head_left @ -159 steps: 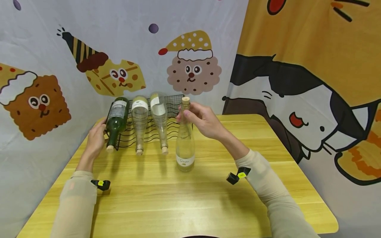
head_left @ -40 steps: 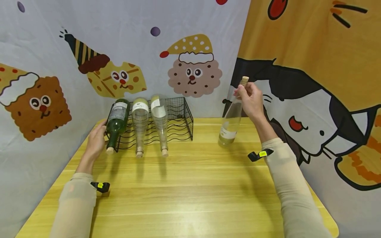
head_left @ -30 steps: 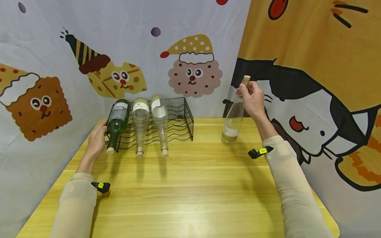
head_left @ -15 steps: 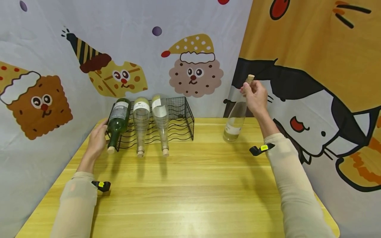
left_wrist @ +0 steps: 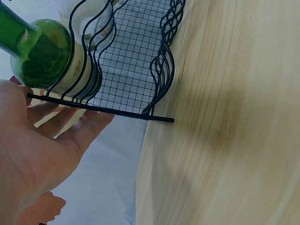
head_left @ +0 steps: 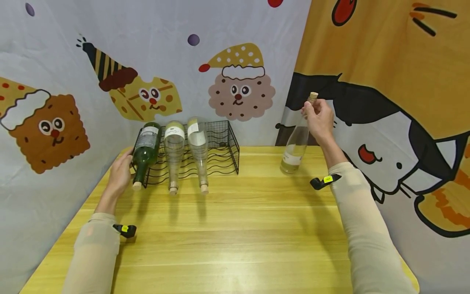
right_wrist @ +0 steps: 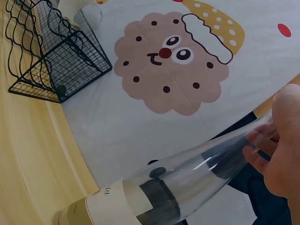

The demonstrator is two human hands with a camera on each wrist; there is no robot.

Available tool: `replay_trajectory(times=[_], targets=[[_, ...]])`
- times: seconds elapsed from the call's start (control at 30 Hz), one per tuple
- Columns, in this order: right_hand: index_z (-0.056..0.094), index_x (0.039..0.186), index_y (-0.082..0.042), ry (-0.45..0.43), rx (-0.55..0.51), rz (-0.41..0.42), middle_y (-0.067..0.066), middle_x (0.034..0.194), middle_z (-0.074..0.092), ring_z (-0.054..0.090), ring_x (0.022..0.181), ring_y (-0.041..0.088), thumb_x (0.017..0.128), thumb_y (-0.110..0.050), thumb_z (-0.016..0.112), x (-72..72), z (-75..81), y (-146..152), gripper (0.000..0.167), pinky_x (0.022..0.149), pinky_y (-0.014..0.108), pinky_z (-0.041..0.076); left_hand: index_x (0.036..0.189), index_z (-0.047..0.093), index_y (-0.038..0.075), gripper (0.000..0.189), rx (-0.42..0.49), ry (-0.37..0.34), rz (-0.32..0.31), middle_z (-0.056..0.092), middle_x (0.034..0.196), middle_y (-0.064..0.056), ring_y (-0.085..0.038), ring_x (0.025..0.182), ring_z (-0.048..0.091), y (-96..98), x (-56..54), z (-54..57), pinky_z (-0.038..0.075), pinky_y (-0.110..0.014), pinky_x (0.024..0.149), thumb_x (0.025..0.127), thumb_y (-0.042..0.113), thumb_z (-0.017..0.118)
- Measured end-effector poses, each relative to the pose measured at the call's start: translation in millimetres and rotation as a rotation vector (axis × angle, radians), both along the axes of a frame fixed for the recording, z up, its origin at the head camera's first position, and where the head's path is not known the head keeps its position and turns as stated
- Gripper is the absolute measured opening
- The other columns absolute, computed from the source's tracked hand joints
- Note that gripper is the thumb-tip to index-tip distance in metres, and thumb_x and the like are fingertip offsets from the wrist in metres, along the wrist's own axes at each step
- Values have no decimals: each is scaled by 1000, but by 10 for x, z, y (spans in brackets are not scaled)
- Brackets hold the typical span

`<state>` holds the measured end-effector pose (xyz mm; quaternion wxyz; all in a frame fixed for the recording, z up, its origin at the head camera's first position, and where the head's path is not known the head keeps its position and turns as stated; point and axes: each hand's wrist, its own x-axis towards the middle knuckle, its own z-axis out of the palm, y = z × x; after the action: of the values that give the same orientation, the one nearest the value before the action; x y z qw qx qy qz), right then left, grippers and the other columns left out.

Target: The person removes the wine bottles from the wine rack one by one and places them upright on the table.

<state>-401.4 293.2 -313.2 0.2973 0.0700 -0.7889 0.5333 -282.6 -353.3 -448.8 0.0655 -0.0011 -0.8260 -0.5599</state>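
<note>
My right hand [head_left: 321,122] pinches a clear glass bottle [head_left: 295,143] by its corked neck, at the table's back right. The bottle leans, neck up and to the right; whether its base touches the wood cannot be told. In the right wrist view the bottle's [right_wrist: 197,183] label sits near its base. At the left end of a black wire wine rack [head_left: 220,157], my left hand [head_left: 120,173] touches the side frame with extended fingers [left_wrist: 91,129]. On the rack lie a green bottle [head_left: 145,153] and two clear bottles, one left [head_left: 174,151] and one right [head_left: 198,147], corks forward.
Under everything is a light wooden table [head_left: 220,237]. The rack's right part holds no bottle. A printed cloth [head_left: 191,77] with cartoon figures hangs directly behind and beside the table.
My right hand has carried the clear bottle from beside the rack to the back right, drifting slightly further right in the last second. The left hand and the rack have stayed in place.
</note>
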Motion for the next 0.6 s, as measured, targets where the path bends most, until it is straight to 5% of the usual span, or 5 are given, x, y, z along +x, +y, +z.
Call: replay_trajectory(times=[0.17, 0.6], targets=[[68, 119, -17, 1, 15, -36, -3, 103, 77, 73, 92, 15, 116, -37, 66, -30, -10, 56, 21, 76, 14, 57, 184, 9, 15, 68, -1, -6, -2, 7, 190, -24, -58, 171, 17, 1, 2, -2, 36, -84, 127, 123, 46, 13], [69, 130, -14, -81, 55, -156, -21, 102, 71, 63, 92, -3, 114, -48, 65, -98, 33, 203, 37, 81, 19, 49, 183, 11, 15, 69, 6, 1, 11, 10, 190, -23, -56, 171, 19, 14, 5, 9, 37, -84, 126, 122, 46, 13]])
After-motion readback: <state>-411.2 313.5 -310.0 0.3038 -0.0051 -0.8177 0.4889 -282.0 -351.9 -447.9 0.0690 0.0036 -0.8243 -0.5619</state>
